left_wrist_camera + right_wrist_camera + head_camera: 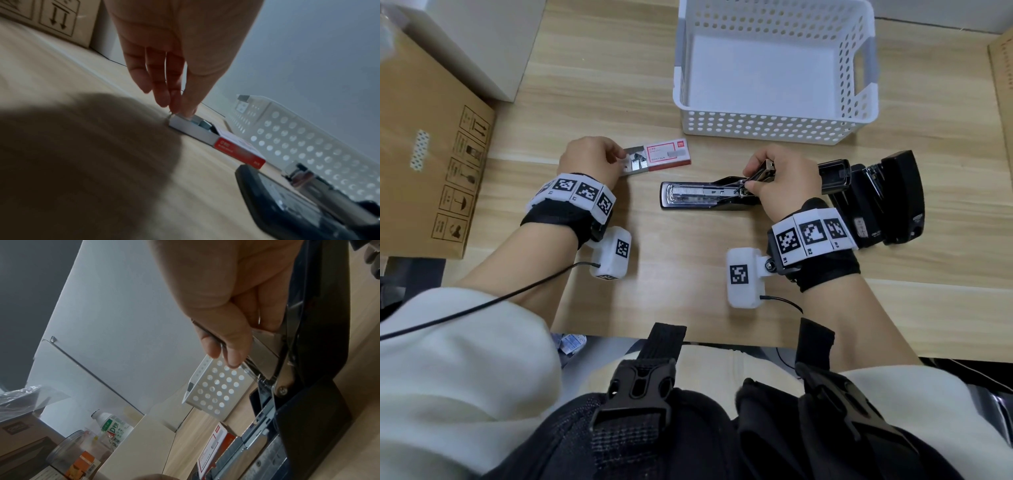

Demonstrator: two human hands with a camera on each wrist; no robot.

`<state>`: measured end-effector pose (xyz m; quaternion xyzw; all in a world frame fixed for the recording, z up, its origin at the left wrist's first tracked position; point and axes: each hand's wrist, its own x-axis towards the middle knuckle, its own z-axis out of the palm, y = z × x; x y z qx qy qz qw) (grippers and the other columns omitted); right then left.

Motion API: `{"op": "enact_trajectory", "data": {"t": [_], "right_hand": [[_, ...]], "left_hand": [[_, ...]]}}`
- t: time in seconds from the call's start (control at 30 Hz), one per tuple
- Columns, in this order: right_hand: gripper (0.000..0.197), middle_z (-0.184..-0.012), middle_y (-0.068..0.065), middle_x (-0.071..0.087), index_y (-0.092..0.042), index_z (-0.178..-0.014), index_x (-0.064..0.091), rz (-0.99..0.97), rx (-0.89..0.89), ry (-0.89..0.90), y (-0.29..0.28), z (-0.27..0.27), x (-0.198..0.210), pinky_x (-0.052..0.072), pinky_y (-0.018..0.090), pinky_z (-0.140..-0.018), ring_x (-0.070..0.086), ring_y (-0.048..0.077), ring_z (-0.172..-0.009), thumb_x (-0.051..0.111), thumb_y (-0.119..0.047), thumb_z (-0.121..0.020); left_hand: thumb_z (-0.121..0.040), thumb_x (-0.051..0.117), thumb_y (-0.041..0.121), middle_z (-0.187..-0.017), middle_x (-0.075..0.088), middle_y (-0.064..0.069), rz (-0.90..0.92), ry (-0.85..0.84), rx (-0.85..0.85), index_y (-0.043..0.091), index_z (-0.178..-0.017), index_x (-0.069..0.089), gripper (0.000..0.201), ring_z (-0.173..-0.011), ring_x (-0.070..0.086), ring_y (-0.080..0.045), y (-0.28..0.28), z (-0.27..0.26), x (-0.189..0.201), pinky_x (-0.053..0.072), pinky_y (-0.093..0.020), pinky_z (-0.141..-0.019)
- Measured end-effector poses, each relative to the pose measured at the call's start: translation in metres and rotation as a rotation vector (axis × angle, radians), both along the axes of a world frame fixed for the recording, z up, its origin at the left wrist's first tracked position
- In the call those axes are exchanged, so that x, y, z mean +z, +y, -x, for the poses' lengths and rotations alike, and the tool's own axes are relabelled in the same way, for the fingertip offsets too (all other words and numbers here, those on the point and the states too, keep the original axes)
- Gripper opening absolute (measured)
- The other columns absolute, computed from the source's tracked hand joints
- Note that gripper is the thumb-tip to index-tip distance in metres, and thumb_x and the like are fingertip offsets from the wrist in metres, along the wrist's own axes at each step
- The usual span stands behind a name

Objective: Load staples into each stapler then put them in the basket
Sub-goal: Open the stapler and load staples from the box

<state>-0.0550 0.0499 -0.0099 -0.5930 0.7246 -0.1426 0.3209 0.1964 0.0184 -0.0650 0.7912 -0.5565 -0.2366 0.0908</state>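
Left hand (589, 158) fingers (186, 104) pinching staples in the red-and-white cardboard staple box (658, 157), right hand (781, 185) gripping the open black metal stapler (698, 196) on the wooden desk (688, 274), white perforated plastic basket (774, 128) behind

The head view looks steeply down from above the person onto the wooden table (619, 85). The left wrist view sits low, close to the tabletop, looking along the fingers toward the white basket (298, 138). The right wrist view also looks from low, tilted and a little blurred. All three views share the basket; the staple box (667, 156) appears in each too.
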Motion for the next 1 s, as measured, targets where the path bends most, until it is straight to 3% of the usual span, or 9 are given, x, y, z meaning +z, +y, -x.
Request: {"op": "enact_trajectory", "data": {"t": [0.3,0.6,0.77,0.9,1.0], "right_hand": [[0.013,-0.086,-0.003,0.062,-0.024,-0.084,0.063,0.003,-0.006,0.010,0.001,-0.001,0.000,0.038,0.024,-0.071,0.054,0.015,-0.079,0.066,-0.012,-0.078],[0.013,-0.087,-0.003,0.061,-0.023,-0.086,0.063,0.001,-0.005,0.008,0.000,-0.001,0.001,0.039,0.024,-0.072,0.053,0.015,-0.080,0.066,-0.012,-0.079],[0.014,-0.090,0.000,0.066,-0.024,-0.084,0.063,0.000,-0.002,0.008,0.000,-0.002,0.001,0.045,0.027,-0.075,0.057,0.018,-0.082,0.067,-0.012,-0.077],[0.014,-0.090,0.001,0.067,-0.024,-0.084,0.063,0.001,-0.004,0.002,0.000,-0.002,0.001,0.048,0.031,-0.078,0.059,0.019,-0.083,0.068,-0.012,-0.077],[0.013,-0.090,0.001,0.066,-0.023,-0.084,0.063,0.000,-0.009,-0.007,0.000,-0.001,0.001,0.046,0.028,-0.076,0.057,0.018,-0.081,0.068,-0.012,-0.077]], "left_hand": [[-0.076,0.065,0.018,-0.101,0.069,-0.007,-0.070,-0.029,-0.050,0.024,-0.088,0.069,0.014,-0.095,0.062,-0.030,0.002,0.000,-0.001,0.049,-0.034,-0.081],[-0.079,0.063,0.017,-0.101,0.067,-0.010,-0.059,-0.054,-0.085,0.019,-0.084,0.064,0.005,-0.092,0.060,-0.033,0.004,0.007,0.004,0.045,-0.035,-0.073],[-0.079,0.056,0.018,-0.096,0.068,-0.009,0.098,0.059,-0.031,0.018,-0.088,0.060,0.010,-0.090,0.061,-0.031,0.006,0.016,0.015,0.047,-0.035,-0.076],[-0.079,0.058,0.015,-0.095,0.068,-0.010,0.142,0.217,-0.133,0.014,-0.090,0.059,0.011,-0.090,0.062,-0.026,0.005,0.034,0.022,0.048,-0.032,-0.083],[-0.077,0.062,0.009,-0.085,0.067,-0.003,0.142,0.313,-0.183,0.012,-0.086,0.063,0.009,-0.078,0.060,-0.015,0.007,0.049,0.023,0.047,-0.026,-0.082]]}}
